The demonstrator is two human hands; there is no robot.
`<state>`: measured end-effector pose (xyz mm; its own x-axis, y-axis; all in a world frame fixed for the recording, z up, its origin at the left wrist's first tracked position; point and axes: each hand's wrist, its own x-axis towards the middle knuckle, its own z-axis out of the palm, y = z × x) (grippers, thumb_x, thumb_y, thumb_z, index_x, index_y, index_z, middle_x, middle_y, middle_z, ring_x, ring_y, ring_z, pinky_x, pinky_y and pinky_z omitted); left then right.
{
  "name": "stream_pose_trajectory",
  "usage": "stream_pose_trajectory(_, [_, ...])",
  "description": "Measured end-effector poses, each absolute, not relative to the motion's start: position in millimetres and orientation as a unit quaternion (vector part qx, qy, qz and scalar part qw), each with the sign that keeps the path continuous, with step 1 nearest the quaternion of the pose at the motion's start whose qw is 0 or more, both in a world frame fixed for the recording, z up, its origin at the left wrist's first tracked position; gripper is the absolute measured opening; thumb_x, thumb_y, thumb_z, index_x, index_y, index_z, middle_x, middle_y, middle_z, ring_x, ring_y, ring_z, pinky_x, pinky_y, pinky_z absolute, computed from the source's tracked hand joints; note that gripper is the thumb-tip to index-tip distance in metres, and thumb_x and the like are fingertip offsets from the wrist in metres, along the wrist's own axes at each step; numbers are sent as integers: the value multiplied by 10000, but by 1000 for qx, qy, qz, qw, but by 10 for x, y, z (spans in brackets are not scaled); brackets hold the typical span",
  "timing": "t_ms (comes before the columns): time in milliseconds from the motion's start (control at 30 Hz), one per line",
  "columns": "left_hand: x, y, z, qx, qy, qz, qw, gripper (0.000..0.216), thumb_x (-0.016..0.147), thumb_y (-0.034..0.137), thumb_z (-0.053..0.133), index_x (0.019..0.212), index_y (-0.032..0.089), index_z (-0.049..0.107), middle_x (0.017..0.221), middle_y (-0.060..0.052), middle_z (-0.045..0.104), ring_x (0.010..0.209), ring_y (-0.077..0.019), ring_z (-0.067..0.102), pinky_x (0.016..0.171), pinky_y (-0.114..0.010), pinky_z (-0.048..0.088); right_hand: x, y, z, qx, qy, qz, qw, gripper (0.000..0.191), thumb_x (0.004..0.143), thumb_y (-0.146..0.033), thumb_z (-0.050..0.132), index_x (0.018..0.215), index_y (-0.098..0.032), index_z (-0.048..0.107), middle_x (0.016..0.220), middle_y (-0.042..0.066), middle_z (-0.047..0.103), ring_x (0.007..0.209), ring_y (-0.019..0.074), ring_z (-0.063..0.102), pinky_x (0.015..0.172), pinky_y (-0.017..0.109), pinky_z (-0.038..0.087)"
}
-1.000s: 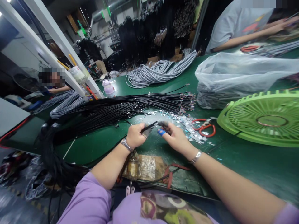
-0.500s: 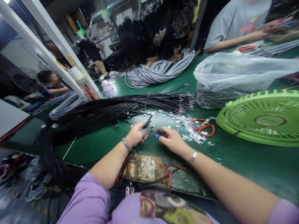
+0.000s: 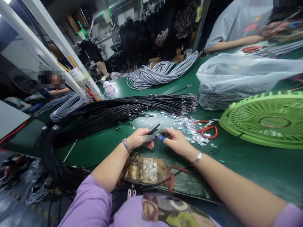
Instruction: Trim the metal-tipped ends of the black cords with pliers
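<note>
My left hand (image 3: 138, 138) is closed around a few black cables (image 3: 155, 128), whose ends stick out past the fingers. A grey cover (image 3: 149, 138) wraps its thumb. Close against it, my right hand (image 3: 177, 142) is pinched at the cable tips, with blue tape (image 3: 161, 138) around its thumb. What exactly lies between the right fingers is blurred and partly hidden. Behind both hands a large bundle of black cables (image 3: 113, 110) lies across the green table (image 3: 99, 148), its stripped coloured wire ends pointing right.
Foil scraps (image 3: 193, 130) lie beside red-handled scissors (image 3: 208, 130). At right are a green fan (image 3: 272, 121) and a clear plastic bag (image 3: 220, 75). Coiled grey cable (image 3: 156, 75) lies at the back. A co-worker in a grey shirt (image 3: 234, 25) sits at upper right.
My left hand has shifted slightly right and down with the cables, and the two hands are now closer together. The co-worker's hands at upper right have moved a little.
</note>
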<state>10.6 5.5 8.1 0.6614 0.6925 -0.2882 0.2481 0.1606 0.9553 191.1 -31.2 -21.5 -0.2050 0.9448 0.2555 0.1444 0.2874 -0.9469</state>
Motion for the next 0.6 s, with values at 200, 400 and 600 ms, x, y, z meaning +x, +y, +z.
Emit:
stream_pose_trajectory(200, [92,90,47,628,395,192,642,491,589,576,734,706,141,538,495,22,569,359,-62,465,367,-177,314,1895,-316,-231,-450,-663,410,435,122,724,-304,532,669,-196,540,601,-25,528,577,127,455,561,260,387])
stream_pose_trajectory(400, [75,63,53,722,451,338,400,319,729,470,627,662,167,550,528,20,545,446,-81,456,458,-210,358,1849,-346,-253,-491,-666,378,416,195,790,-374,525,687,-209,539,612,-13,554,590,148,486,569,281,405])
stream_pose_trajectory(600, [44,2,10,830,456,307,91,74,747,244,569,732,195,622,617,-21,600,584,-145,543,586,-248,404,1771,-430,-237,-464,-622,465,427,269,858,-462,454,761,-226,537,602,-16,536,510,129,475,489,265,409])
